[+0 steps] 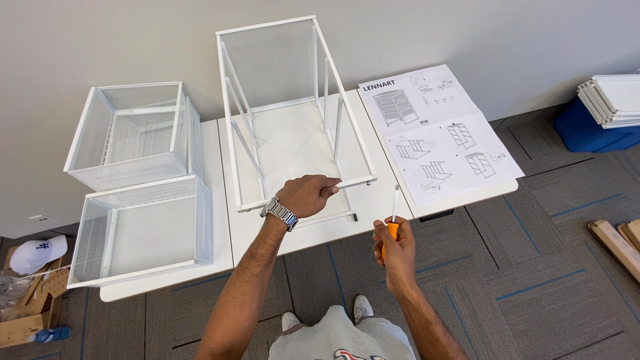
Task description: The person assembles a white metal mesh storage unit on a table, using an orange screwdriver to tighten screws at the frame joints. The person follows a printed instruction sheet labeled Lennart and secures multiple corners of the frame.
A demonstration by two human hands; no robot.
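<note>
A white metal frame (287, 107) with mesh sides lies on a white table (373, 203). My left hand (308, 194), with a metal watch on its wrist, grips the frame's near white rail. My right hand (395, 250) is closed around a screwdriver (394, 217) with an orange handle. Its shaft points up, just in front of the table's near edge. The screwdriver tip is apart from the frame, to its right.
Two white mesh drawers (137, 130) (143, 230) rest on the table's left part. An open instruction sheet (440, 133) lies at the right. White panels on a blue box (600, 113) and wooden slats (620, 243) sit on the carpet at right. Cardboard and a white cap (37, 253) lie at left.
</note>
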